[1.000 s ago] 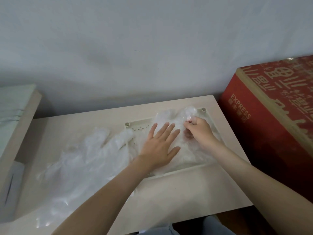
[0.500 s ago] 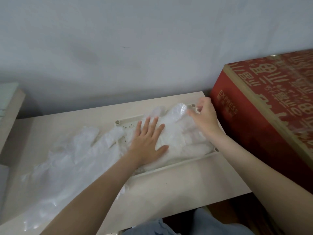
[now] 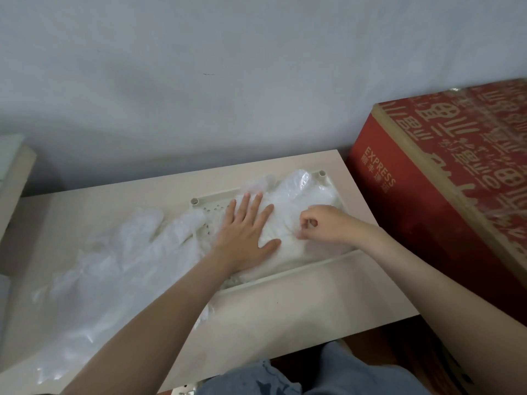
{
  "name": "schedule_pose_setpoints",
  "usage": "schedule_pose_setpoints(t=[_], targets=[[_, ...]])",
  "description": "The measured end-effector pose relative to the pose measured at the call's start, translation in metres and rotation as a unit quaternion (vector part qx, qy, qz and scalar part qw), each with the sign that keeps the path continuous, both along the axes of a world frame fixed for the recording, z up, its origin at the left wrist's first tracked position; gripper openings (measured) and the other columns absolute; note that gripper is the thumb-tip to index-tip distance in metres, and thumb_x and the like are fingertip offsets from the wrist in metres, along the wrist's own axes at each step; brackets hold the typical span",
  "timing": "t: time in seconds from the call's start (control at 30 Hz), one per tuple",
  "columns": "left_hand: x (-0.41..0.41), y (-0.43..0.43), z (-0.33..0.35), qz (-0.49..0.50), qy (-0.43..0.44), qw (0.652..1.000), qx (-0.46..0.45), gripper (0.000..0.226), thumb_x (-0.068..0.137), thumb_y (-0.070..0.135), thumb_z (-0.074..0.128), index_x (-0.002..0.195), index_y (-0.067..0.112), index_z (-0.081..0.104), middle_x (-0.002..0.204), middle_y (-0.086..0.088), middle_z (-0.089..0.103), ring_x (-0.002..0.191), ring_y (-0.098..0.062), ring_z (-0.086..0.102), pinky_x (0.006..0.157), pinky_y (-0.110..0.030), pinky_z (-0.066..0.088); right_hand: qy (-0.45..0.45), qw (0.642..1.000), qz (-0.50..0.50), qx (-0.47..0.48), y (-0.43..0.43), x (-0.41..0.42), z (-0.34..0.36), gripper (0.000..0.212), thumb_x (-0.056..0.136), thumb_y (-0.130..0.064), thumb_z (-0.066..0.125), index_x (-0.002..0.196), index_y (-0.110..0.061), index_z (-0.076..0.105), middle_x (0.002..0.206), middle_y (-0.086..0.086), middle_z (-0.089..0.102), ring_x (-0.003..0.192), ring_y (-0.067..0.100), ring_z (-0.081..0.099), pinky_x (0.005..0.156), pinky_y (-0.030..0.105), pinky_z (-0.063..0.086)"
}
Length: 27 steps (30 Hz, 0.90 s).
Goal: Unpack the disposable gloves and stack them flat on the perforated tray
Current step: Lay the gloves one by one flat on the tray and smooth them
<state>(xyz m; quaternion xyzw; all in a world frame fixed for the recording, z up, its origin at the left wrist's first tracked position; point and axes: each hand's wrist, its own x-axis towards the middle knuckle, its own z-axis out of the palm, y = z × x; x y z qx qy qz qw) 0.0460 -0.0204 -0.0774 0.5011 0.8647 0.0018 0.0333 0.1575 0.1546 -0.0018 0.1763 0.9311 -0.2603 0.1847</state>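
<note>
Tabletop (image 3: 288, 315), right end: left hand (image 3: 245, 232) presses flat on the gloves (image 3: 302, 199) in the tray (image 3: 313, 266), right hand (image 3: 328, 223) pinching them just rightward.

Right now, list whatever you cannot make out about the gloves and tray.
Head view only.
Count of stacked gloves: clear layers merge; left hand covers them.
Tray perforations: mostly under gloves and right hand.
Loose glove pile: separate gloves blur together.
Red box: cut by right edge.
</note>
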Motion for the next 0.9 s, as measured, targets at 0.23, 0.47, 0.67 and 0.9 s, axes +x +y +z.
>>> schedule_pose_setpoints(t=[0.23,0.47,0.67,0.9], targets=[[0.0,0.0,0.0,-0.001,-0.001,1.0,0.004,0.089,0.078,0.072,0.002,0.154,0.025,0.009,0.161,-0.005,-0.007,0.147,-0.027,-0.014,0.118,-0.047,-0.009,0.027,0.981,-0.079,-0.174,0.025,0.014,0.011,0.026,0.093,-0.024,0.06,0.07,-0.015,0.055,0.064,-0.002,0.058,0.057,0.009,0.047,0.056,0.021,0.037],[-0.003,0.0,-0.001,-0.009,0.002,1.0,0.002,0.087,0.079,0.072,0.004,0.153,0.026,0.01,0.161,-0.005,-0.004,0.148,-0.026,-0.011,0.118,-0.046,-0.008,0.057,0.965,-0.163,-0.199,0.04,0.025,0.023,0.045,0.094,-0.034,0.055,0.056,-0.013,0.047,0.054,0.001,0.051,0.054,0.012,0.044,0.056,0.022,0.035],[-0.001,0.001,0.001,-0.009,-0.008,1.0,0.011,0.088,0.078,0.072,0.006,0.153,0.025,0.012,0.161,-0.006,-0.002,0.148,-0.026,-0.01,0.118,-0.045,-0.008,0.145,0.972,-0.147,0.115,0.041,0.022,0.013,0.034,0.09,-0.025,0.053,0.061,-0.012,0.043,0.074,0.004,0.049,0.079,0.021,0.046,0.066,0.034,0.034],[0.0,0.004,0.001,-0.006,-0.014,1.0,0.015,0.09,0.079,0.07,0.008,0.153,0.019,0.017,0.161,-0.01,0.004,0.148,-0.03,-0.003,0.118,-0.049,-0.002,0.22,0.969,0.044,0.1,-0.033,-0.003,-0.016,0.05,0.093,-0.021,0.052,0.138,-0.003,0.043,0.141,0.014,0.044,0.132,0.031,0.039,0.11,0.038,0.027]])
